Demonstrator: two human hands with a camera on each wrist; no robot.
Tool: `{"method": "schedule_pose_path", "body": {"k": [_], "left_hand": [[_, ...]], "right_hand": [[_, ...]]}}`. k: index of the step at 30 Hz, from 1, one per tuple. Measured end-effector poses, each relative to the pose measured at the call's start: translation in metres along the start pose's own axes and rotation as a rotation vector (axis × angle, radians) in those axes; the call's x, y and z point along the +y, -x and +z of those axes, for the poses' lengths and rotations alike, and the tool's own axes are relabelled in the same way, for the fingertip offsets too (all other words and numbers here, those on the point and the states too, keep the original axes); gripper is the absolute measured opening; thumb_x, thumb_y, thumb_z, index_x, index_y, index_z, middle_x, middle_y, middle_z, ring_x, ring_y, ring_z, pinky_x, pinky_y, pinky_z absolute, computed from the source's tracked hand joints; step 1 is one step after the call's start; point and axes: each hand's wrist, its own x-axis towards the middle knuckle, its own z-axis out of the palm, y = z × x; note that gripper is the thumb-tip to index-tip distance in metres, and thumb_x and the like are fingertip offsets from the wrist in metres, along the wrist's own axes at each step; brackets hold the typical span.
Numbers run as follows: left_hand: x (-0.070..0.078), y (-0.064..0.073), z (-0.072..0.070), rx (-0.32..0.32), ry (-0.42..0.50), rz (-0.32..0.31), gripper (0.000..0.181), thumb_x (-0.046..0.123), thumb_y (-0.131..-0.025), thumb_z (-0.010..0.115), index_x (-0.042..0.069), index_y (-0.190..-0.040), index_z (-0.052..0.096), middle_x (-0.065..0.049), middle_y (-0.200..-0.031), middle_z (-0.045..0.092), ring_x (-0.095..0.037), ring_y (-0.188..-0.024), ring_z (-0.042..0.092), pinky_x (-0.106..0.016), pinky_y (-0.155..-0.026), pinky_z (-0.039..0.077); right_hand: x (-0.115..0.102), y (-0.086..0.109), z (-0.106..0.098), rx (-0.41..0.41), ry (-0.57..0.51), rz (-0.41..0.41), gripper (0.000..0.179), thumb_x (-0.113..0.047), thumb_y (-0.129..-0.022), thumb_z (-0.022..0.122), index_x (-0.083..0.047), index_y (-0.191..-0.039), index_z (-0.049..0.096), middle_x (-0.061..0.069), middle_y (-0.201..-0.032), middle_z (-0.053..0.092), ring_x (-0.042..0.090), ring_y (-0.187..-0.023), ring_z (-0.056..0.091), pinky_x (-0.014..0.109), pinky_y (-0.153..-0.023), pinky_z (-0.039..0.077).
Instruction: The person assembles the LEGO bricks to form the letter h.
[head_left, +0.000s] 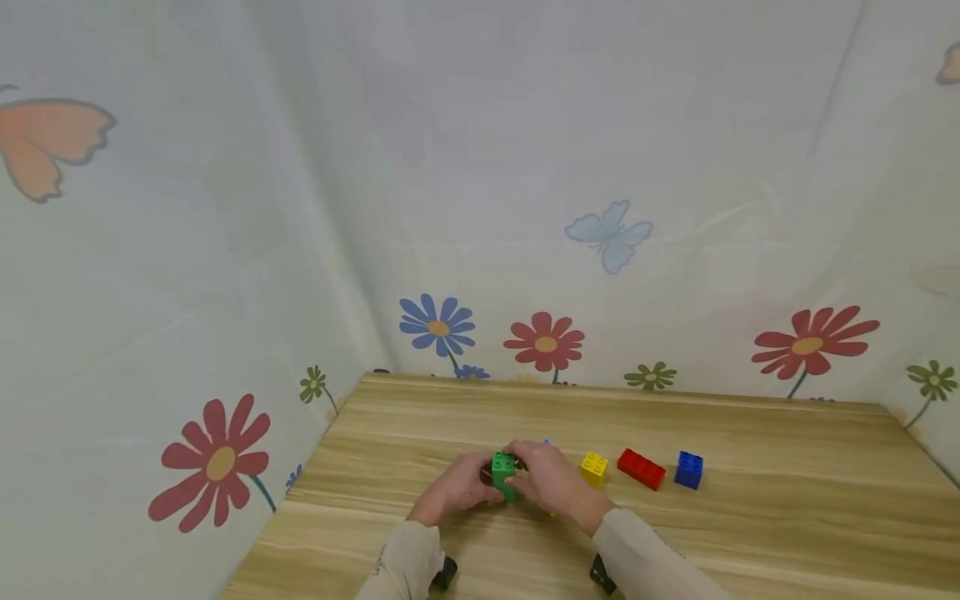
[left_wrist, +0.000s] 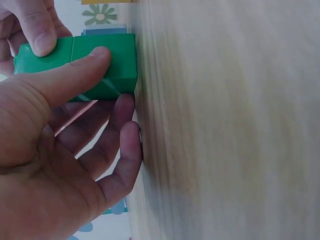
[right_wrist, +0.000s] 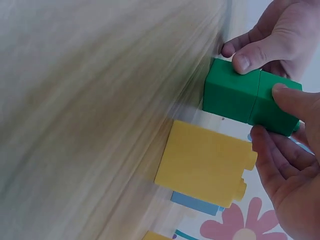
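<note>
Two green toy bricks (head_left: 504,468) stand stacked upright on the wooden table, their studs facing up. My left hand (head_left: 467,482) grips the lower brick (left_wrist: 107,62), with the thumb on its near side and fingers behind. The upper brick (right_wrist: 272,102) is pinched between the thumb and fingers of my right hand (head_left: 551,477). In the right wrist view the seam between the bricks is thin and straight. A yellow brick (right_wrist: 207,162) stands close beside the stack; in the head view my right hand mostly hides it.
Right of my hands lie another yellow brick (head_left: 594,469), a long red brick (head_left: 641,468) and a blue brick (head_left: 689,470). Another blue brick (head_left: 547,442) peeks out behind my right hand. Flower-printed cloth (head_left: 480,208) surrounds the wooden table (head_left: 787,500).
</note>
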Motion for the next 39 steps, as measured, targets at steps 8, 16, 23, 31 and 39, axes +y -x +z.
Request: {"method": "schedule_pose_path", "body": {"k": [8,16,23,31,39], "left_hand": [[0.001,0.001,0.001,0.002,-0.012,0.014,0.032,0.003,-0.077,0.076,0.005,-0.107,0.063,-0.001,-0.095,0.064,-0.017,-0.087,0.064,-0.024,-0.069,0.050],[0.004,0.004,0.003,0.034,-0.029,0.015,0.036,0.005,-0.077,0.077,0.004,-0.110,0.062,-0.001,-0.097,0.065,-0.018,-0.088,0.063,-0.026,-0.073,0.050],[0.002,0.012,0.003,0.063,-0.017,-0.033,0.030,0.012,-0.079,0.076,0.008,-0.106,0.063,0.000,-0.096,0.065,-0.018,-0.089,0.063,-0.032,-0.077,0.050],[-0.003,0.024,-0.002,0.091,0.001,-0.032,0.031,0.011,-0.082,0.073,0.000,-0.107,0.061,-0.011,-0.101,0.064,-0.024,-0.091,0.063,-0.035,-0.077,0.052],[-0.003,0.036,-0.004,0.110,-0.051,-0.045,0.028,0.019,-0.082,0.074,0.003,-0.102,0.064,-0.003,-0.095,0.065,-0.016,-0.086,0.062,-0.031,-0.074,0.051]], "right_hand": [[-0.001,0.000,-0.003,-0.006,-0.043,0.042,0.041,-0.020,-0.086,0.071,-0.006,-0.121,0.057,0.007,-0.112,0.063,0.023,-0.095,0.061,0.033,-0.080,0.051],[0.004,0.004,-0.005,-0.022,-0.033,0.057,0.048,-0.023,-0.085,0.072,-0.006,-0.126,0.055,0.006,-0.117,0.060,0.021,-0.098,0.059,0.032,-0.081,0.051],[0.005,0.014,-0.018,0.011,-0.072,0.098,0.049,-0.025,-0.083,0.074,-0.007,-0.125,0.056,0.009,-0.113,0.062,0.021,-0.098,0.059,0.036,-0.082,0.051],[0.012,0.028,-0.037,0.033,-0.079,0.103,0.046,-0.021,-0.083,0.075,-0.008,-0.123,0.057,0.006,-0.112,0.061,0.024,-0.098,0.059,0.037,-0.082,0.051],[0.022,0.050,-0.058,0.058,-0.061,0.163,0.045,-0.021,-0.082,0.075,-0.011,-0.123,0.058,0.004,-0.110,0.062,0.025,-0.099,0.058,0.041,-0.083,0.050]]}}
